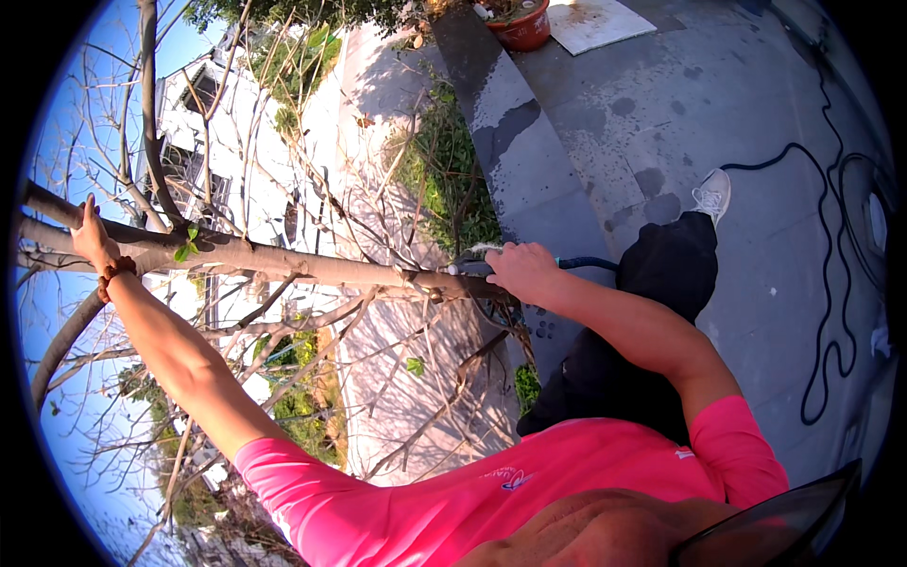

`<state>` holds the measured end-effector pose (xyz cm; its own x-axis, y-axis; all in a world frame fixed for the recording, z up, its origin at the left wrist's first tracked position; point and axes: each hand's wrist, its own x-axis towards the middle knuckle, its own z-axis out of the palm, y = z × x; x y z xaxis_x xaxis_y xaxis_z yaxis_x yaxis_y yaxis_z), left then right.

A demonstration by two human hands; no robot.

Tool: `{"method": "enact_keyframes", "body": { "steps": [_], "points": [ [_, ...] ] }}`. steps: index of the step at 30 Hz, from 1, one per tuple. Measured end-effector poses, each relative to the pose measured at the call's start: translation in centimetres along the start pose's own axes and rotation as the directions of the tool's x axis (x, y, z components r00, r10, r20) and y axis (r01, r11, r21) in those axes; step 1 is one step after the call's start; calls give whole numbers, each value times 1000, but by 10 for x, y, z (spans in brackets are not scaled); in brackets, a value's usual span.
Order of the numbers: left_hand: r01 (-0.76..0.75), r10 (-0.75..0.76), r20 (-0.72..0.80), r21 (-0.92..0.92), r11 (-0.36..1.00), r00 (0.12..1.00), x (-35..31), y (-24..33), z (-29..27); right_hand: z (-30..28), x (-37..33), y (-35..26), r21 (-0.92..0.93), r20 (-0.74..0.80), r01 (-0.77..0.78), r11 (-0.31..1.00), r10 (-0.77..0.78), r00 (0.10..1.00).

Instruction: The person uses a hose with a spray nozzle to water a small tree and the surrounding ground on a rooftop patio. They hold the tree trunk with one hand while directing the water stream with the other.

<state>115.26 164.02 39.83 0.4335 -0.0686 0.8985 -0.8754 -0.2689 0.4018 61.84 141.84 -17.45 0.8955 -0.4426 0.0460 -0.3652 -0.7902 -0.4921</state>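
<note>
My left hand (pixel 94 240), with a beaded bracelet at its wrist, is closed round a bare branch (pixel 57 207) at the far left. Near the middle, my right hand (pixel 525 271) is closed on a dark handheld tool (pixel 470 267), mostly hidden by the fingers. The tool's greyish front end lies against or just beside the lower part of the tree trunk (pixel 354 274); contact is hard to make out. From behind the right hand a thick dark cord or hose (pixel 588 264) runs toward my dark-clothed leg.
Thin bare twigs spread across the left side. Green shrubs (pixel 453 180) grow along a grey ledge (pixel 529 142). A black cord or hose (pixel 828 283) loops over the grey floor, near my white shoe (pixel 712 196). A reddish pot (pixel 522 30) and pale board (pixel 599 23) are at the far side.
</note>
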Motion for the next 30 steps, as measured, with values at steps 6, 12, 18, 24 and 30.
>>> {"method": "enact_keyframes", "body": {
  "steps": [6,12,18,24,30],
  "points": [
    [-9,9,-12,-7,1000,1000,5,-1,-1,5,-9,-4,25,430,202,979,-193,882],
    [-8,8,1,-52,999,1000,2,-3,0,-3,-3,3,23,270,73,997,-77,960],
    [-22,22,9,30,999,1000,1,-1,0,9,-5,3,55,105,49,997,-55,993],
    [-50,50,14,-6,999,999,2,-2,-4,7,-10,-3,-17,425,181,983,-157,892],
    [-55,55,-8,-73,996,998,-6,1,4,6,-1,-1,24,63,48,999,-49,997]
  ]
}}
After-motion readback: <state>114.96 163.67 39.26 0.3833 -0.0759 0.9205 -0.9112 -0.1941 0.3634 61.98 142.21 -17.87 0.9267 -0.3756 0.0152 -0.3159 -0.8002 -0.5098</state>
